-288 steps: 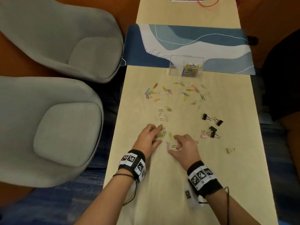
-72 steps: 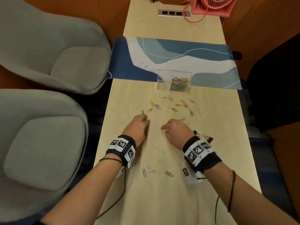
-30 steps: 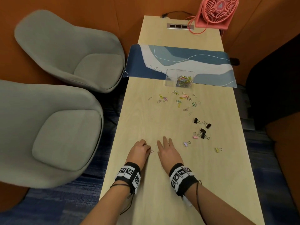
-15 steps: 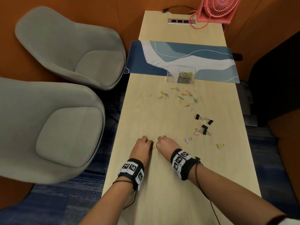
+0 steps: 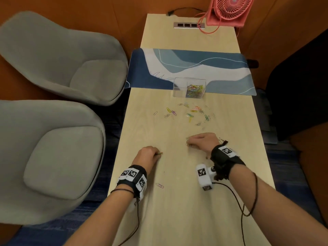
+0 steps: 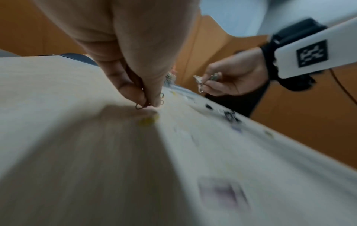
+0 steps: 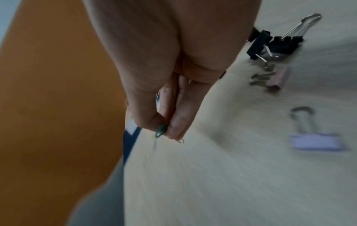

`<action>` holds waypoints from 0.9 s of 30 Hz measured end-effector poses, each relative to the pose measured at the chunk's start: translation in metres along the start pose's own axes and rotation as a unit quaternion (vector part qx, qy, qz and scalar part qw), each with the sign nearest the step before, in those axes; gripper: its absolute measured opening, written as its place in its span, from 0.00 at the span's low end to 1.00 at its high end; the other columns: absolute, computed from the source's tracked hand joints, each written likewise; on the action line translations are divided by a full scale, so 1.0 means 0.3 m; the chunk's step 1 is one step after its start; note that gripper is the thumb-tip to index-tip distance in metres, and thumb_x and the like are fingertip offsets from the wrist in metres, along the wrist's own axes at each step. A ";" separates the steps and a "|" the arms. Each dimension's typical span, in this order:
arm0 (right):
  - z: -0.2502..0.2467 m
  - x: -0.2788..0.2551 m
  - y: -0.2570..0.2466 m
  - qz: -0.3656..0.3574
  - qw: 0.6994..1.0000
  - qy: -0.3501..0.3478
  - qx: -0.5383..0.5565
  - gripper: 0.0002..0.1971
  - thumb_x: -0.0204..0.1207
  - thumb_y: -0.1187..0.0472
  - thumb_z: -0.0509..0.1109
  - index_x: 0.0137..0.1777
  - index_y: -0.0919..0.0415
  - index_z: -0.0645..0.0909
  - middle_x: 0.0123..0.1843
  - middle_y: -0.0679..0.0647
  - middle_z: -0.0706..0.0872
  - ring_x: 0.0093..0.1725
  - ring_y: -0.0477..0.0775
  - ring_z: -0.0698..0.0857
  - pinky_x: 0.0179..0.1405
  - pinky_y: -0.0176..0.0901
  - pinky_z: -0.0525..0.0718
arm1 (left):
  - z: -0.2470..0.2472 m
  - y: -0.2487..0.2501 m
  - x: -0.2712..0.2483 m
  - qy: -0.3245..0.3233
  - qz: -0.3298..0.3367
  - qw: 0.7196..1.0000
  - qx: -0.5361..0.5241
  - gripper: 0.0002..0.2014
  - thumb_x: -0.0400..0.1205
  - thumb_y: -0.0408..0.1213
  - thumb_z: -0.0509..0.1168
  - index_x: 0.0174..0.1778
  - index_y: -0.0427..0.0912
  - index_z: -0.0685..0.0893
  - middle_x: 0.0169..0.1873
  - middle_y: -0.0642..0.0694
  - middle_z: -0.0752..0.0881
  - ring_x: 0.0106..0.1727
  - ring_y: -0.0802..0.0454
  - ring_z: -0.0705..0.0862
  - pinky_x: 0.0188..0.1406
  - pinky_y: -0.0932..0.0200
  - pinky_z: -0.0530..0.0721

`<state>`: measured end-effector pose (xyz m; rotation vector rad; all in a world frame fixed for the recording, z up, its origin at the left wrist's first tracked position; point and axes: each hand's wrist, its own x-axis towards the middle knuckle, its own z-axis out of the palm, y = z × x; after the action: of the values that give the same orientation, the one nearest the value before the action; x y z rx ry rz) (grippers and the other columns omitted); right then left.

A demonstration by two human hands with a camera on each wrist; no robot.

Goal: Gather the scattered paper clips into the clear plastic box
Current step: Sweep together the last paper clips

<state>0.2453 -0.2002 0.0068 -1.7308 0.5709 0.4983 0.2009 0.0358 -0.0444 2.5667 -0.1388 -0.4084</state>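
The clear plastic box [image 5: 177, 87] stands at the near edge of the blue mat, with coloured paper clips heaped in its right half. Several loose paper clips [image 5: 190, 112] lie scattered just in front of it. My left hand [image 5: 150, 154] [image 6: 148, 102] is low over the table and pinches a few paper clips between thumb and fingers. My right hand [image 5: 197, 141] [image 7: 166, 131] is further forward and to the right; its curled fingers hold a bunch of clips, a green one [image 7: 161, 130] sticking out. One pink clip [image 5: 159, 185] lies by my left wrist.
Black and lilac binder clips [image 7: 270, 44] lie on the table right of my right hand. The blue and white mat [image 5: 191, 66] crosses the table behind the box. A pink fan [image 5: 229, 9] stands at the far end. Two grey chairs [image 5: 58, 55] flank the table's left edge.
Both hands have lifted off the near table edge and moved forward with clips in them. The right hand has gone further, toward the scattered clips.
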 end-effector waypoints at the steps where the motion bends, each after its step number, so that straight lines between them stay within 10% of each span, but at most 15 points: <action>1: -0.032 0.027 -0.033 0.018 0.995 -0.009 0.093 0.05 0.66 0.71 0.79 0.42 0.69 0.89 0.42 0.56 0.91 0.39 0.45 0.90 0.37 0.31 0.86 | -0.024 0.014 0.039 0.018 -0.005 1.000 -0.021 0.08 0.82 0.39 0.69 0.50 0.41 0.90 0.46 0.44 0.89 0.49 0.46 0.86 0.53 0.55 0.82; 8: -0.257 0.260 -0.339 0.021 0.896 -0.024 0.444 0.10 0.78 0.72 0.68 0.35 0.71 0.84 0.37 0.60 0.88 0.45 0.51 0.89 0.51 0.37 0.88 | -0.254 0.205 0.487 0.141 0.067 0.972 -0.175 0.04 0.78 0.36 0.74 0.46 0.42 0.92 0.34 0.49 0.90 0.31 0.59 0.84 0.40 0.66 0.82; 18: -0.274 0.544 -0.470 -0.196 0.964 0.164 0.079 0.07 0.65 0.70 0.79 0.43 0.63 0.90 0.40 0.55 0.92 0.38 0.47 0.90 0.47 0.37 0.88 | -0.231 0.420 0.956 0.152 0.156 0.964 -0.150 0.05 0.77 0.34 0.74 0.47 0.39 0.93 0.41 0.45 0.92 0.42 0.50 0.88 0.51 0.51 0.87; 27: -0.221 0.641 -0.473 -0.379 0.883 0.144 -0.238 0.06 0.63 0.67 0.76 0.38 0.58 0.91 0.34 0.48 0.90 0.34 0.45 0.88 0.47 0.36 0.87 | -0.166 0.382 0.961 0.225 0.192 0.949 -0.109 0.10 0.81 0.40 0.70 0.57 0.45 0.91 0.43 0.49 0.85 0.34 0.56 0.80 0.46 0.58 0.82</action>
<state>0.4861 -0.2590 0.0140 -2.3374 -0.0819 -0.2086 0.4881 -0.0889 -0.0192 2.2740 -0.3926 0.2942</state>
